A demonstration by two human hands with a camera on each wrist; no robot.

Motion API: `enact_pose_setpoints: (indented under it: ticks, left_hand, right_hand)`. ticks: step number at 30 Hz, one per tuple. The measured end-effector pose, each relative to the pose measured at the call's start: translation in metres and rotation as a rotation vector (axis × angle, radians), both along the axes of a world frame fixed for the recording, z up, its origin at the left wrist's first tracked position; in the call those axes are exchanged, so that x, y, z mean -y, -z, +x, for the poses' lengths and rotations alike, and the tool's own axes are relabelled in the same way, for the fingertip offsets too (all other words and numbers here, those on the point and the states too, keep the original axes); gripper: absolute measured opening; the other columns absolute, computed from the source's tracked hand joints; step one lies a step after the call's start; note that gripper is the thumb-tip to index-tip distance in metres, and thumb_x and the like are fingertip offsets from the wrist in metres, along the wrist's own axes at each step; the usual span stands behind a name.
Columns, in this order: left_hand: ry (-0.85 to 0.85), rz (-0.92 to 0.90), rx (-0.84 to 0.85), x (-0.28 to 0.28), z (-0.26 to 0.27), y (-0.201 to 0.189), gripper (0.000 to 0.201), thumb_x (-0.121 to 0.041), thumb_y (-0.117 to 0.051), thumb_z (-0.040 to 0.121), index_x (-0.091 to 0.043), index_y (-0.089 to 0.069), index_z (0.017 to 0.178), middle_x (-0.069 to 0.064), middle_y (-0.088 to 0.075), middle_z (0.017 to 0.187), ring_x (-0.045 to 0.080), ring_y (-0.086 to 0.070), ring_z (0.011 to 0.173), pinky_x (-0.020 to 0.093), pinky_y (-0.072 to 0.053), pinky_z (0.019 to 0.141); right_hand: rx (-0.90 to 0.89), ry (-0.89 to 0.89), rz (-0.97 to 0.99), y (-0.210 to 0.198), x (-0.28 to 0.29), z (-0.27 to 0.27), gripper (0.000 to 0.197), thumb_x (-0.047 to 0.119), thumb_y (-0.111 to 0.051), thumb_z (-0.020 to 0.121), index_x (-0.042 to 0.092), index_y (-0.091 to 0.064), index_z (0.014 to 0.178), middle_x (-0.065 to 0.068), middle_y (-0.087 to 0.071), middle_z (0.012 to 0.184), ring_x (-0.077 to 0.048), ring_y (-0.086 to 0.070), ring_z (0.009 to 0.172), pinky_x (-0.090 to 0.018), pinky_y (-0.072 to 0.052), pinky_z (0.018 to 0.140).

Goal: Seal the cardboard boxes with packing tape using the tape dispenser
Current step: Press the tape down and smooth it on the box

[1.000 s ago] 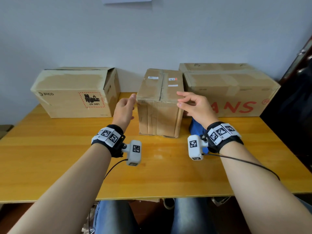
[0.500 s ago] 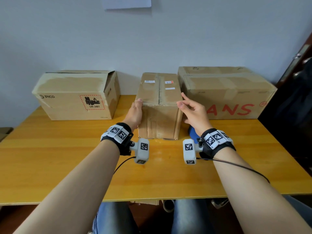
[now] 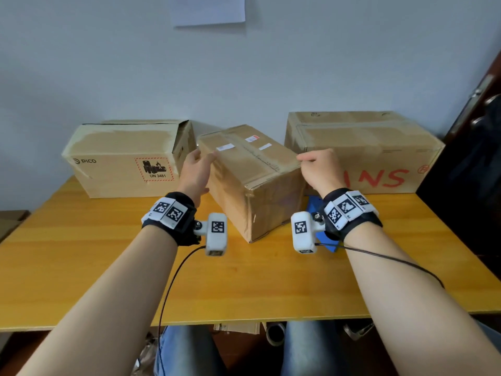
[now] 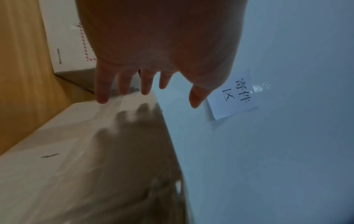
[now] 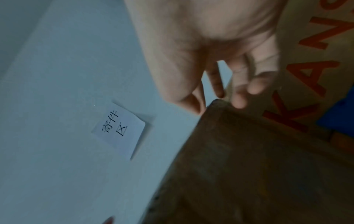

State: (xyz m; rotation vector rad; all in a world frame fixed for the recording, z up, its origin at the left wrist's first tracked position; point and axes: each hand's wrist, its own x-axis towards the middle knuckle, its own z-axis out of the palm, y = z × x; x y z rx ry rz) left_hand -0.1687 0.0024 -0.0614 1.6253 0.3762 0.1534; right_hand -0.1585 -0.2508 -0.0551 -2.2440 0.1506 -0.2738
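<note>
a person seated at a yellow wooden table point(image 3: 81, 267) handles the middle box point(image 3: 252, 180) of three cardboard boxes, which sits turned at an angle with one corner pointing toward the near edge. the left hand point(image 3: 196, 172) lies against the box's left side near its far top corner, fingers point(image 4: 122, 84) straight and spread, tips at the top edge and thumb lifted clear. the right hand point(image 3: 320, 166) is at the box's right top corner, thumb and curled fingers point(image 5: 239, 97) closing on the edge there; how firmly they grip cannot be told from the blurred wrist view. a taped seam and small white labels run across the box's top.

to the left, against the far wall, stands a box with a hazard mark point(image 3: 127, 158), one end flap ajar. to the right stands a long box with red letters point(image 3: 363, 153), its top closed. a blue object point(image 3: 317, 213) lies on the table just beside the middle box, mostly hidden behind the right wrist; whether it is the tape dispenser cannot be told. a paper sign point(image 3: 208, 9) hangs on the pale wall point(image 3: 352, 63) above. both wrists wear black bands with patterned tags and small white cameras.
</note>
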Motion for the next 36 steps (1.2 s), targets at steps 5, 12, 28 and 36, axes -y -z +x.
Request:
enact_pose_setpoints:
  ticks: [5,12,28,36]
  left_hand:
    - [0.001,0.012,-0.038,-0.005,0.029,-0.003,0.074,-0.043,-0.065,0.093,-0.028,-0.028,0.155,0.000,-0.036,0.156,0.029,-0.042,0.136,0.057,-0.044,0.104]
    - [0.017,0.050,-0.074,-0.025,0.069,0.002,0.096,-0.042,-0.074,0.077,-0.034,-0.021,0.156,-0.003,-0.035,0.158,0.031,-0.046,0.133,0.061,-0.047,0.099]
    - [-0.012,0.029,-0.102,-0.040,0.081,0.005,0.054,-0.030,-0.059,0.095,-0.030,-0.044,0.147,-0.003,-0.045,0.136,0.031,-0.045,0.121,0.057,-0.057,0.079]
    - [-0.227,-0.085,-0.021,-0.032,0.046,0.014,0.041,-0.024,-0.044,0.101,-0.023,-0.045,0.142,0.005,-0.050,0.129,0.032,-0.049,0.116,0.053,-0.059,0.075]
  right_hand:
    - [-0.208,-0.044,0.110,-0.002,-0.009,-0.009,0.053,0.060,-0.069,0.078,0.039,-0.051,0.124,0.002,-0.052,0.124,-0.025,-0.069,0.088,-0.042,-0.063,0.064]
    - [-0.360,-0.114,0.322,-0.007,-0.010,0.001,0.049,0.032,-0.067,0.093,0.033,-0.039,0.134,-0.003,-0.055,0.132,-0.033,-0.074,0.078,-0.052,-0.062,0.069]
    - [-0.319,0.010,0.569,0.006,-0.010,0.006,0.062,0.031,-0.071,0.093,0.038,-0.026,0.136,-0.009,-0.036,0.143,-0.041,-0.070,0.086,-0.047,-0.062,0.059]
    - [-0.249,-0.003,0.653,0.010,-0.023,-0.003,0.061,0.045,-0.072,0.082,0.012,-0.051,0.129,-0.007,-0.043,0.134,-0.029,-0.052,0.114,-0.048,-0.063,0.060]
